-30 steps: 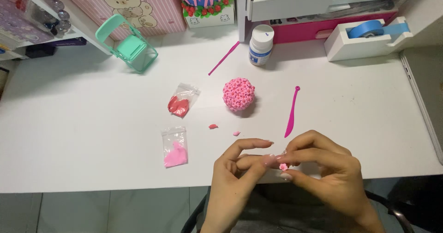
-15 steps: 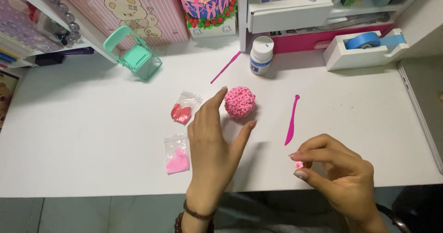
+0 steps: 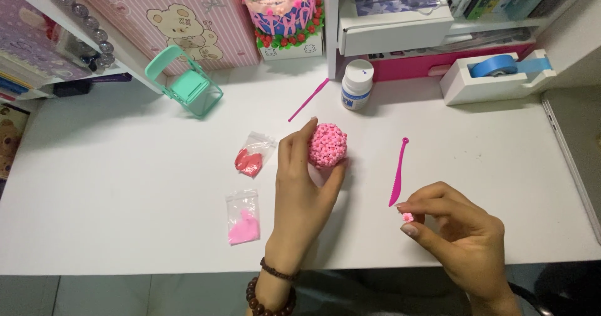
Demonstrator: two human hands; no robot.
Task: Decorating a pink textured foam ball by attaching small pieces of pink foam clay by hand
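Left hand cups pink clay ball mid-frame; right hand pinches tiny pink clay flower. Risks: squeeze too hard, flower squashes; ball's bumpy surface dents.

We note a pink ball, roughly round, its surface covered all over in small petal-like bumps. It sits on the white desk near the middle, gripped between the thumb and fingers of our left hand, which wraps it from the near-left side. A tiny pink clay piece, flower-like and paler at its centre, is pinched between thumb and fingertips of our right hand, held just above the desk's front edge, well apart from the ball.
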